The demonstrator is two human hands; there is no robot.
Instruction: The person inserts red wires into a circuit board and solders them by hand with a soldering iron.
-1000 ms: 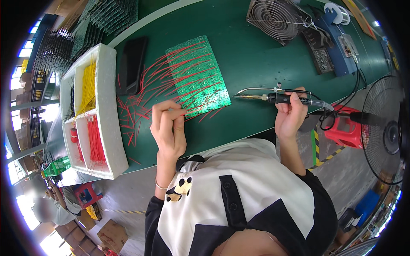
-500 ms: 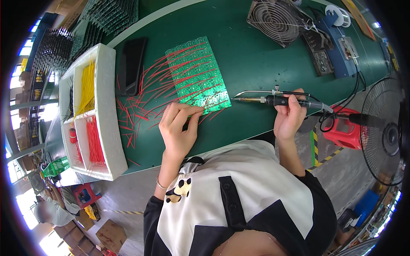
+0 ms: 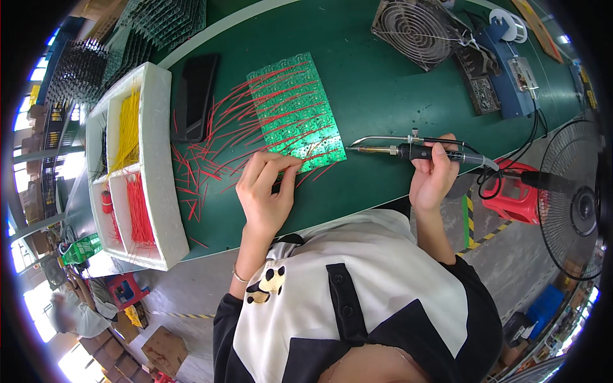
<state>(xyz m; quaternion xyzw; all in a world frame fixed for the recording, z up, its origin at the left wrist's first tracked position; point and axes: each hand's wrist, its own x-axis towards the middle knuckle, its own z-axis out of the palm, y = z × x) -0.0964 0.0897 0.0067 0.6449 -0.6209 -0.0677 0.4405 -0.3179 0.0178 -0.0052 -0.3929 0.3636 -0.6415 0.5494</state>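
A green circuit board panel (image 3: 311, 107) lies on the green work table, with rows of thin red wires (image 3: 239, 102) running over it and off its left side. At the panel's near edge, my left hand (image 3: 264, 190) is closed in a pinch, thumb against forefinger, on a red wire mostly hidden by the fingertips. My right hand (image 3: 431, 177) grips a black soldering iron (image 3: 416, 151) fitted with a curved metal feed tube. The iron's tip points left and sits just off the panel's near right corner, apart from it.
At left stands a white foam box (image 3: 158, 166) of yellow and red wires, beside a black phone (image 3: 196, 96). Loose red wires lie between box and panel. A fan unit (image 3: 412, 32) and blue solder feeder (image 3: 504, 70) stand back right; a cable trails from the iron.
The whole picture has shifted very slightly. Both hands, the soldering iron and the panel keep nearly the same places relative to each other.
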